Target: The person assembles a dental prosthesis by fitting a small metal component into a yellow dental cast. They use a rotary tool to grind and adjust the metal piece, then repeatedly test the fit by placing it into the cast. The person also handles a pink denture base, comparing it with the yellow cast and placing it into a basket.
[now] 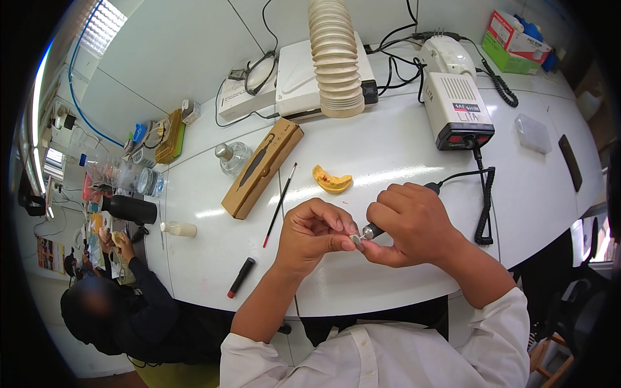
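Note:
My right hand (pixel 414 223) is wrapped round a rotary handpiece (pixel 372 231), whose metal nose points left and whose black rear end shows behind the knuckles. Close against that nose, my left hand (pixel 309 234) pinches a small greyish-white piece (pixel 355 239) between thumb and fingertips; it is too small and too covered to name. The two hands almost touch over the table's front half. Just beyond them lies a yellow, curved dental model (pixel 332 182) with small red marks. A black cord (pixel 486 200) leads from the handpiece to a cream control box (pixel 456 111).
A ribbed suction hose (pixel 336 64) hangs at the back centre. Left of my hands lie a thin brush (pixel 280 205), a brown carton (pixel 263 168), a glass jar (pixel 234 160) and a black-and-red marker (pixel 241 278). A clear plastic box (pixel 533 134) sits right. Another person (pixel 129 310) works at left.

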Available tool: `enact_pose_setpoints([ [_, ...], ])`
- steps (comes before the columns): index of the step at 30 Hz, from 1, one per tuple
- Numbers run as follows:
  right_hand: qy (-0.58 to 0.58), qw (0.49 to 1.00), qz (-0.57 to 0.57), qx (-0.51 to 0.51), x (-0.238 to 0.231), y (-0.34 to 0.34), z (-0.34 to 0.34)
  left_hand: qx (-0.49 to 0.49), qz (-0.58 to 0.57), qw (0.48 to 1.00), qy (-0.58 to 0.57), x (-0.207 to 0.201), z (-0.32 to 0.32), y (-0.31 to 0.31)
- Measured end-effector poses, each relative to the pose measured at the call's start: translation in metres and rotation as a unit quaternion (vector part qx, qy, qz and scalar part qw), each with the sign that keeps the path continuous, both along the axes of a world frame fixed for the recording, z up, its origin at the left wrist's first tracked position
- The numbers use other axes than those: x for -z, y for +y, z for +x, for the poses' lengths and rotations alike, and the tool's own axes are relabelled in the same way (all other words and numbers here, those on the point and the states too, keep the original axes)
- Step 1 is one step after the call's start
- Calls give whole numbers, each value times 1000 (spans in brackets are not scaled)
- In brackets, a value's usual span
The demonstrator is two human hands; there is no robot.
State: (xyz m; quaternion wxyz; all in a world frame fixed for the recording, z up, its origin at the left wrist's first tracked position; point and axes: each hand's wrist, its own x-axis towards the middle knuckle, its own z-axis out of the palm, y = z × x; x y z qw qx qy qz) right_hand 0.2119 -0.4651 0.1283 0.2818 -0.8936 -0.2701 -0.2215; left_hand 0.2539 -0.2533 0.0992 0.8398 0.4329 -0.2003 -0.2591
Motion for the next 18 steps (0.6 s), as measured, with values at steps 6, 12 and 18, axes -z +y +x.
enact_pose_setpoints([
  [6, 2, 1000, 1, 1, -1, 1, 0, -11, 30, 999, 10, -5, -1, 0],
  [12, 10, 1000, -9, 0, -3, 0, -1, -9, 26, 1000, -3, -4, -1, 0],
  [18, 12, 1000, -9, 3, -4, 0, -1, -8, 16, 1000, -9, -2, 0, 1],
])
